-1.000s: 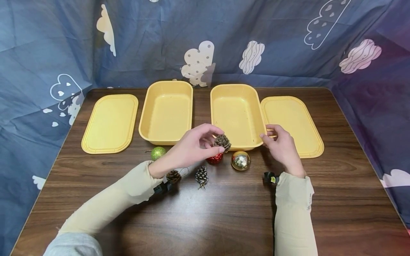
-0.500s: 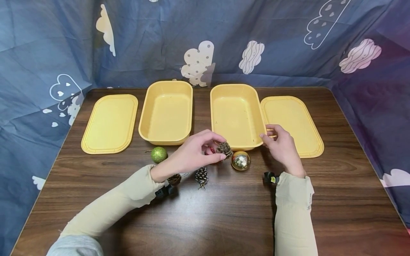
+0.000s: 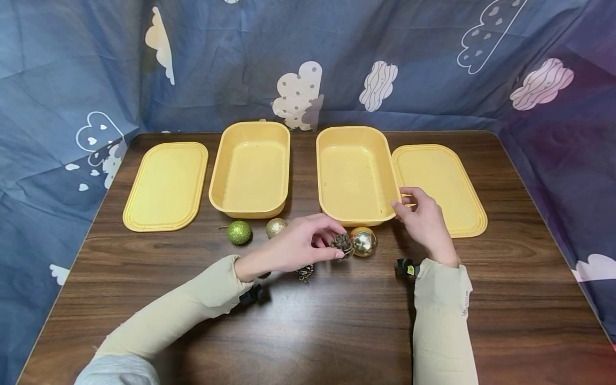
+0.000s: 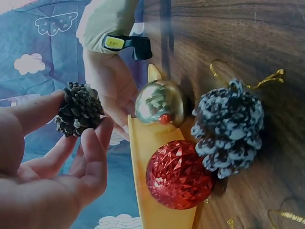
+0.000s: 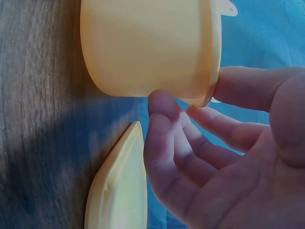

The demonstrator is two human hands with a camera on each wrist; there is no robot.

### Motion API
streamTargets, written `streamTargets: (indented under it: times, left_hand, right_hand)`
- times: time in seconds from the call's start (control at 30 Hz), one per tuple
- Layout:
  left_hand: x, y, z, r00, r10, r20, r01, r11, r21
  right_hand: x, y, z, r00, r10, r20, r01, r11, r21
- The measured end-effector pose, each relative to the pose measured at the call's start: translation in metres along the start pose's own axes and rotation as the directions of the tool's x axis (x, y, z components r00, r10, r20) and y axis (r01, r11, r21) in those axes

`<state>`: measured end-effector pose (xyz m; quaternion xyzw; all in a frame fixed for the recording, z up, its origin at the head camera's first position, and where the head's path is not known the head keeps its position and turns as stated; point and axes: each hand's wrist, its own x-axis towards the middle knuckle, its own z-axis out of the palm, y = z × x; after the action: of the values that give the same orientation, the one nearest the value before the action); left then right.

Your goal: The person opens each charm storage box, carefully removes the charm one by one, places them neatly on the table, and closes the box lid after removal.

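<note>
My left hand [image 3: 295, 245] pinches a small brown pine cone [image 4: 78, 109] between thumb and fingertips, above the table in front of the right yellow box [image 3: 357, 176]. My right hand [image 3: 425, 222] grips that box's rim at its near right corner, thumb over the edge and fingers against the outside wall. Near the left hand lie a shiny gold ball [image 3: 364, 242], a red faceted ball [image 4: 179, 174] and a white-tipped pine cone [image 4: 229, 129]. In the head view the left hand hides the red ball and part of the white-tipped cone.
A second yellow box [image 3: 250, 174] stands to the left. Yellow lids lie on both sides, a left lid [image 3: 166, 187] and a right lid [image 3: 440, 187]. A green glitter ball [image 3: 239, 232] and a gold glitter ball [image 3: 276, 228] sit before the left box.
My left hand has moved toward me and slightly right with the pine cone, uncovering the gold glitter ball. My right hand stays on the box rim.
</note>
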<state>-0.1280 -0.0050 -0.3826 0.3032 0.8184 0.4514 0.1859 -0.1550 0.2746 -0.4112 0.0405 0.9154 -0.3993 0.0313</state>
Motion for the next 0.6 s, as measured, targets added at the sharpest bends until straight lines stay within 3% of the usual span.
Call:
streamTargets:
  times: [0.43, 0.6]
  left_hand:
    - [0.001, -0.004, 0.011, 0.992, 0.028, 0.121, -0.035, 0.998, 0.058]
    - [0.001, -0.003, 0.015, 0.988, 0.012, 0.153, -0.034, 0.990, 0.140]
  right_hand:
    - [0.000, 0.001, -0.001, 1.000, 0.003, 0.011, -0.003, 1.000, 0.003]
    - [-0.001, 0.000, -0.001, 1.000, 0.016, 0.009, -0.016, 1.000, -0.003]
